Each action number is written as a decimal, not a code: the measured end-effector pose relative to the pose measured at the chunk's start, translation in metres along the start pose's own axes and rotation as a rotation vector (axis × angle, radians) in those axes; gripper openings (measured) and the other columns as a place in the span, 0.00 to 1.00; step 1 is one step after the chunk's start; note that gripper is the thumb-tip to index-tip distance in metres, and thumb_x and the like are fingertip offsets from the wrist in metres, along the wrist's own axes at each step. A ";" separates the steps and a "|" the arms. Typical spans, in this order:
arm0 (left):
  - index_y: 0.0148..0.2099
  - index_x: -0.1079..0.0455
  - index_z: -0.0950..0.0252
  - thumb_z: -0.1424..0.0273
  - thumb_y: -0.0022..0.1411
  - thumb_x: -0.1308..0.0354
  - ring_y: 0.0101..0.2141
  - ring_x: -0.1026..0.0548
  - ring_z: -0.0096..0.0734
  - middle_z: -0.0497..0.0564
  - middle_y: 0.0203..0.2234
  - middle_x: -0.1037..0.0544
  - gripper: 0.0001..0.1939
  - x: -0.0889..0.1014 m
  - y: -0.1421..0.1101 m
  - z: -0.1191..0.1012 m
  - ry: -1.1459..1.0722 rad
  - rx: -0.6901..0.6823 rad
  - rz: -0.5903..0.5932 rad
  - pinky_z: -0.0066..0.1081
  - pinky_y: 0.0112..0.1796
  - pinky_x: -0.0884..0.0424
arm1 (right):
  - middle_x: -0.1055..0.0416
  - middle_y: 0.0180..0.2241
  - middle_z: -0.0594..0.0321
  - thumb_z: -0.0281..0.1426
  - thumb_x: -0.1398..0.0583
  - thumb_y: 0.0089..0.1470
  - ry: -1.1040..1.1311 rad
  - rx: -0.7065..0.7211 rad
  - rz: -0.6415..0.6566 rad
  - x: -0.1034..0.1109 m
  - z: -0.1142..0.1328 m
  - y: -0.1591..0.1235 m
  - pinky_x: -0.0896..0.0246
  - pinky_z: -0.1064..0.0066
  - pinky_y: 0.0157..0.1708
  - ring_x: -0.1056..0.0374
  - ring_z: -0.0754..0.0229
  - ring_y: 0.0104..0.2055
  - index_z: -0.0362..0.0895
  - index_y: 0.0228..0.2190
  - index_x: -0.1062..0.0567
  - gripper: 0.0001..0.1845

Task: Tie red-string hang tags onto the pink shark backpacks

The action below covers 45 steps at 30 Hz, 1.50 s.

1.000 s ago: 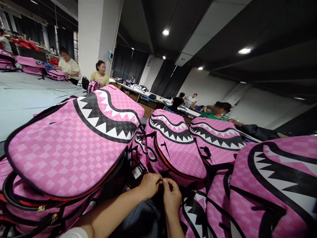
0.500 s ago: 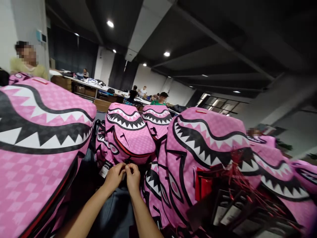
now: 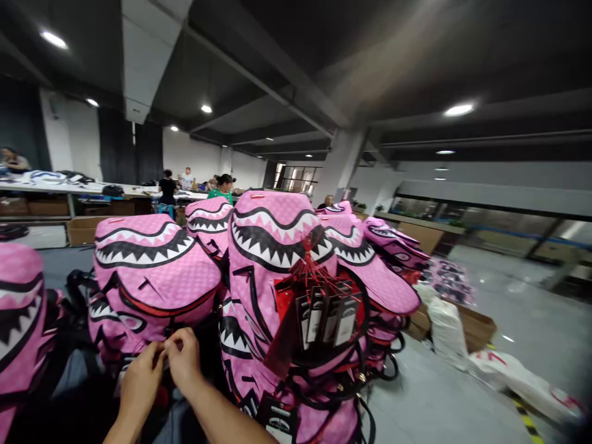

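Observation:
My left hand (image 3: pixel 142 383) and my right hand (image 3: pixel 184 361) meet fingertip to fingertip, both pinched closed. They are at the lower front of a pink backpack (image 3: pixel 185 277) printed with a shark mouth, just below its zip. Whatever sits between the fingertips is too small to make out. Part of a pale tag shows beside my left hand, mostly hidden. To the right, a bunch of black hang tags (image 3: pixel 330 314) on red strings (image 3: pixel 308 262) lies against another pink backpack (image 3: pixel 272 222). One more black tag (image 3: pixel 279 422) hangs lower down.
More pink backpacks crowd around, including one at the left edge (image 3: pixel 18 296) and a stack at right (image 3: pixel 370 271). White sacks (image 3: pixel 446 333) and a cardboard box (image 3: pixel 474 327) stand on the grey floor. People sit at long tables (image 3: pixel 92 188) behind.
The view has swung right, bringing the tag bunch nearer the middle and the floor at right into sight. My hands stay pinched together at the same backpack.

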<state>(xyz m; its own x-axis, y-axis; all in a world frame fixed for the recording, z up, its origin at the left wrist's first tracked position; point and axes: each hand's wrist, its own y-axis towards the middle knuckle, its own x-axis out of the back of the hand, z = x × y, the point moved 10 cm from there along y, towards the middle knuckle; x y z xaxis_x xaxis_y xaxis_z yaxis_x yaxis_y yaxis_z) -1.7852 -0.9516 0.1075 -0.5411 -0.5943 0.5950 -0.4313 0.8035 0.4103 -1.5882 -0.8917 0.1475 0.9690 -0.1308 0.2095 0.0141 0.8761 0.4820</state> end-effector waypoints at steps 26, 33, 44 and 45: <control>0.46 0.26 0.63 0.73 0.62 0.47 0.42 0.24 0.32 0.51 0.42 0.20 0.12 0.044 -0.048 0.023 -0.158 0.100 -0.185 0.31 0.45 0.30 | 0.25 0.35 0.57 0.38 0.42 0.49 0.374 -0.171 0.417 -0.064 0.021 -0.085 0.33 0.65 0.41 0.29 0.58 0.38 0.42 0.35 0.26 0.14; 0.50 0.27 0.63 0.71 0.62 0.46 0.37 0.23 0.32 0.53 0.42 0.21 0.14 0.048 -0.063 0.026 -0.125 0.061 -0.221 0.33 0.43 0.29 | 0.25 0.33 0.60 0.39 0.41 0.49 0.389 -0.324 0.482 -0.016 -0.007 -0.130 0.34 0.68 0.36 0.29 0.62 0.31 0.42 0.35 0.26 0.14; 0.49 0.28 0.66 0.70 0.62 0.46 0.36 0.25 0.32 0.54 0.42 0.22 0.14 -0.008 -0.145 0.085 -0.225 0.217 -0.029 0.33 0.42 0.28 | 0.24 0.38 0.55 0.43 0.36 0.44 0.268 -0.597 0.387 0.016 -0.070 -0.191 0.34 0.69 0.34 0.28 0.58 0.38 0.43 0.37 0.26 0.21; 0.48 0.28 0.66 0.70 0.61 0.46 0.36 0.24 0.32 0.55 0.42 0.21 0.14 -0.013 -0.161 0.097 -0.240 0.254 0.010 0.33 0.42 0.28 | 0.24 0.40 0.55 0.42 0.36 0.43 0.272 -0.612 0.390 0.005 -0.072 -0.195 0.34 0.69 0.34 0.28 0.58 0.39 0.44 0.38 0.27 0.21</control>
<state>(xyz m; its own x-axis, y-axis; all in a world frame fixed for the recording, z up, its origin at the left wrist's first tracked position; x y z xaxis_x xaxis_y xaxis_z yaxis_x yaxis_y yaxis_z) -1.7790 -1.0768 -0.0333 -0.6875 -0.6016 0.4068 -0.5745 0.7932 0.2022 -1.5681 -1.0298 -0.0067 0.9572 0.2893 0.0125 -0.2838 0.9460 -0.1566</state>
